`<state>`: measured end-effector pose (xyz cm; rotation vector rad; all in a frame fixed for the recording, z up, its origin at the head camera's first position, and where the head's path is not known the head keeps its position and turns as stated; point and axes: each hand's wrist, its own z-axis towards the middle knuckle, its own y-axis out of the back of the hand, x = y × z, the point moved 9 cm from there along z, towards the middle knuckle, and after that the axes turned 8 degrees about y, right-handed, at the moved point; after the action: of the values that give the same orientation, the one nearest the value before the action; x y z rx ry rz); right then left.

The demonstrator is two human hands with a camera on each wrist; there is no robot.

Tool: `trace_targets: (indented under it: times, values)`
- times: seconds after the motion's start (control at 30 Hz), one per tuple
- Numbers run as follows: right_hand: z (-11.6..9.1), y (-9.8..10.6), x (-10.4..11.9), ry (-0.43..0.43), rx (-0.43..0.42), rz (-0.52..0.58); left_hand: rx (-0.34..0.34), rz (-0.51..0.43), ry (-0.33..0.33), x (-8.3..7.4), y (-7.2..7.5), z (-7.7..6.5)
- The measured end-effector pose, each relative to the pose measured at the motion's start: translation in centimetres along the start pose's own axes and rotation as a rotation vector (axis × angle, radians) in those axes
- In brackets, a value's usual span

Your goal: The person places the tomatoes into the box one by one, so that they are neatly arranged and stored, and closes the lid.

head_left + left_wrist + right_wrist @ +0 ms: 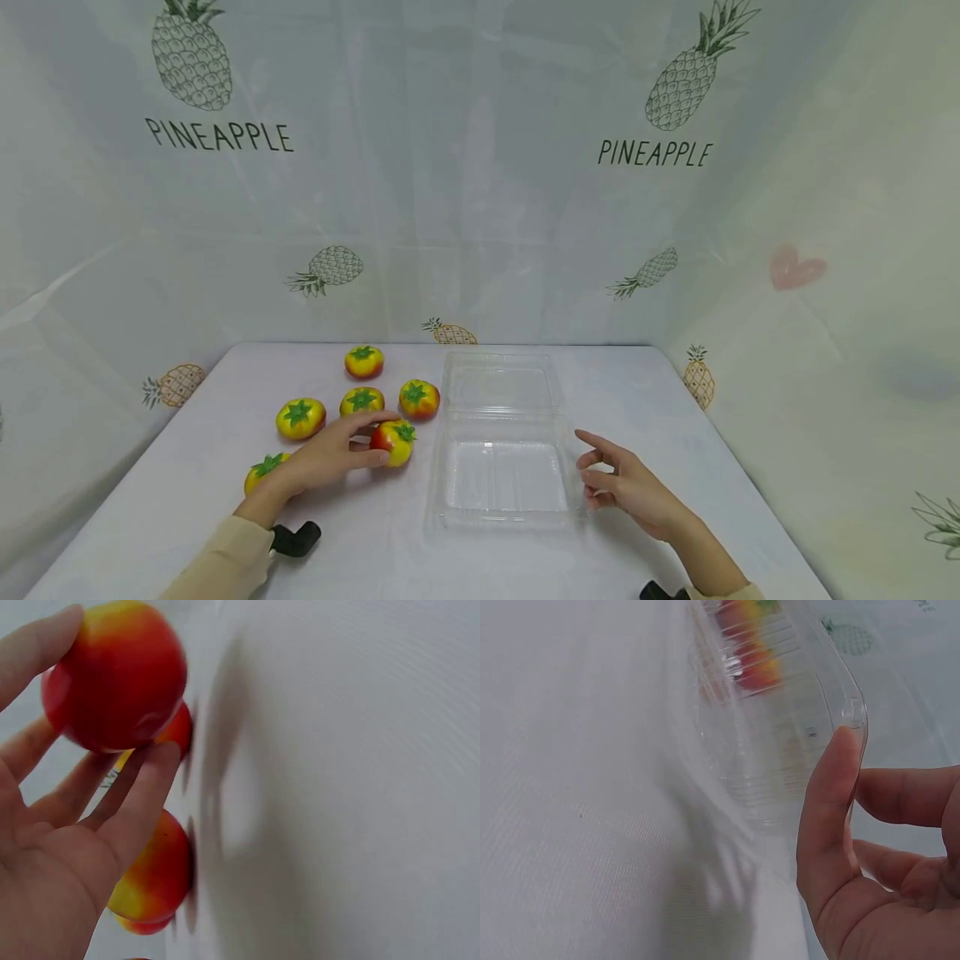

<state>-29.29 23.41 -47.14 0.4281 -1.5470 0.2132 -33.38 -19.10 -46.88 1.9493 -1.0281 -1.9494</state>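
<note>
My left hand (330, 454) grips a red-and-yellow persimmon (393, 442) with a green leafy top. In the left wrist view this persimmon (116, 679) sits between thumb and fingers, apart from the table surface. A clear plastic container (506, 514) lies with its lid spread open behind it, right of the fruit. At the container's right side is my right hand (630, 487); in the right wrist view its thumb (831, 799) and forefinger pinch the container's rim (861, 712). More persimmons lie around the left hand, one (264, 468) partly hidden by the forearm.
Behind the left hand lie a far persimmon (364, 363), one near the lid (419, 400), one in the middle (362, 400) and one farther left (301, 419). All stand on a white-covered table (375, 550). A pineapple-printed curtain (480, 183) hangs behind it.
</note>
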Motion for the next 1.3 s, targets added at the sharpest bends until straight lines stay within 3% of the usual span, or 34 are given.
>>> trace_targets:
  times: [0.3, 0.67, 1.0, 1.3]
  values:
    - [0.3, 0.1, 0.1, 0.007, -0.017, -0.014, -0.096, -0.023, -0.079, -3.7, 1.1, 0.2]
    - [0.8, -0.1, 0.0, 0.013, -0.027, -0.015, -0.070, 0.016, -0.226, -9.2, -0.1, 1.4]
    - [0.9, -0.2, 0.1, 0.011, -0.035, -0.011, -0.017, 0.095, -0.259, -14.0, -2.5, 4.0]
    - [1.1, -0.2, -0.1, 0.002, -0.046, -0.018, 0.024, 0.231, -0.218, -16.2, -7.1, 6.7]
